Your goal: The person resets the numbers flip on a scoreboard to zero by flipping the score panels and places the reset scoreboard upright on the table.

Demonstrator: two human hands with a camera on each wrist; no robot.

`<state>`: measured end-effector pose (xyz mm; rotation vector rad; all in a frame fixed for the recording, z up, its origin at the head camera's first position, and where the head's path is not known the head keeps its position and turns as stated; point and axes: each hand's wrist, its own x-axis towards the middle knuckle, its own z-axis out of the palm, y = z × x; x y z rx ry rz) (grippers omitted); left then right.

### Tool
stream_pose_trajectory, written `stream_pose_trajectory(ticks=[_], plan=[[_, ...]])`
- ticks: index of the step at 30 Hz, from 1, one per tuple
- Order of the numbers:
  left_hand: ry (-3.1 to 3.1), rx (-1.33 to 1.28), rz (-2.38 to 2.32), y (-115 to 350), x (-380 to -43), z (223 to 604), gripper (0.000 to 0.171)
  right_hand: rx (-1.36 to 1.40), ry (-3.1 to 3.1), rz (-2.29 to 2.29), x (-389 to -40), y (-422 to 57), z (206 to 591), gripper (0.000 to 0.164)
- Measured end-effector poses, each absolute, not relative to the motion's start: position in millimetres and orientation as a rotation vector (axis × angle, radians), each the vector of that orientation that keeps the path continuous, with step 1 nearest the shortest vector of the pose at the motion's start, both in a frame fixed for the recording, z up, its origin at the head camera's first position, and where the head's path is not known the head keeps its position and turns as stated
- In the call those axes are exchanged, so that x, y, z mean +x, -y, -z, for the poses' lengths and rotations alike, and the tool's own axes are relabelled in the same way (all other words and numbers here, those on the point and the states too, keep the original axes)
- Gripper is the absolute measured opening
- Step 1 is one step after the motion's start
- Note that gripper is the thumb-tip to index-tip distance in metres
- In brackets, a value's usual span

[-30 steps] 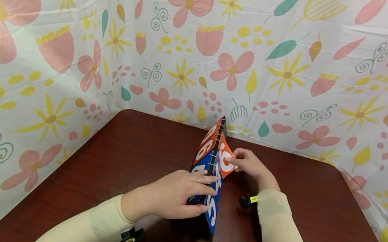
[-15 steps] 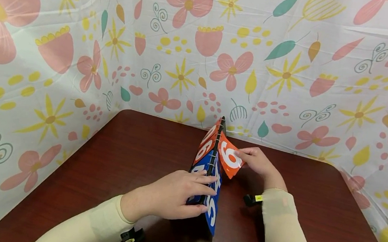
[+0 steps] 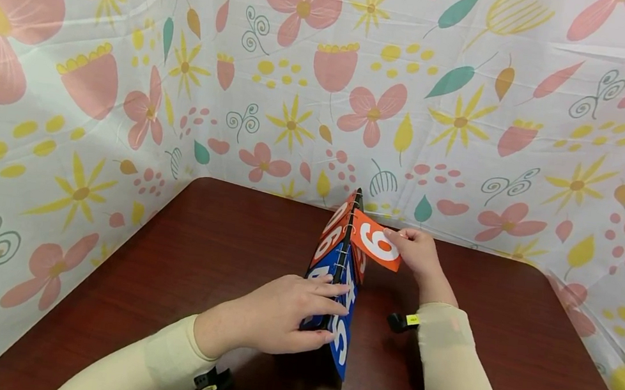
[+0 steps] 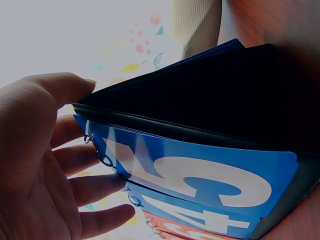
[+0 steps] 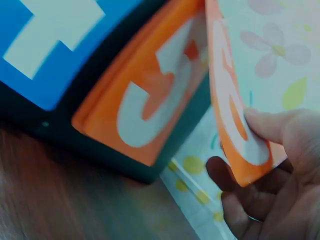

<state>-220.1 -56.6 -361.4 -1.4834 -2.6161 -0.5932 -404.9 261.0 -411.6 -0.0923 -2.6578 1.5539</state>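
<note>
A tabletop flip scoreboard (image 3: 323,262) stands tent-shaped, its number cards on rings along a black ridge. My left hand (image 3: 286,314) rests across the near end of the ridge with fingers spread. In the left wrist view, the thumb (image 4: 70,89) lies by the ridge end, and the fingers reach toward the blue cards (image 4: 235,187). Between thumb and fingers, my right hand (image 3: 421,259) pinches the free edge of an orange number card (image 3: 365,228), lifted away from the right face. Another orange card (image 5: 135,122) shows beneath it in the right wrist view.
The scoreboard stands on a dark reddish-brown table (image 3: 239,232). Flowered white cloth (image 3: 297,122) hangs behind the table and along its left side. A small black wrist device (image 3: 402,323) sits at the right cuff.
My right hand has drawn the orange card outward and up, swinging it away from the face and uncovering the orange card below. My left hand stays in place.
</note>
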Motion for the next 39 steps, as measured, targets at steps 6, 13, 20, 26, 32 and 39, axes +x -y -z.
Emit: stream_pose_trajectory(ticks=[6, 13, 20, 26, 32, 39], plan=[[2.600, -1.481, 0.589, 57, -220, 362, 0.044, -0.195, 2.506, -1.867, -400, -264, 397, 0.036], [2.585, -1.482, 0.564, 57, -220, 362, 0.043, 0.151, 2.065, -2.663, -389, -283, 373, 0.022], [2.594, -1.482, 0.571, 57, -220, 362, 0.043, 0.519, 1.784, -2.910, -379, -272, 358, 0.036], [2.596, -1.486, 0.582, 57, -220, 363, 0.042, 0.584, 2.064, -2.490, -367, -243, 348, 0.069], [2.616, -1.477, 0.591, 57, -221, 363, 0.042, 0.647, 2.207, -2.125, -357, -221, 346, 0.067], [2.599, -1.485, 0.591, 57, -220, 363, 0.042, 0.654, 2.492, -1.446, -351, -191, 353, 0.065]])
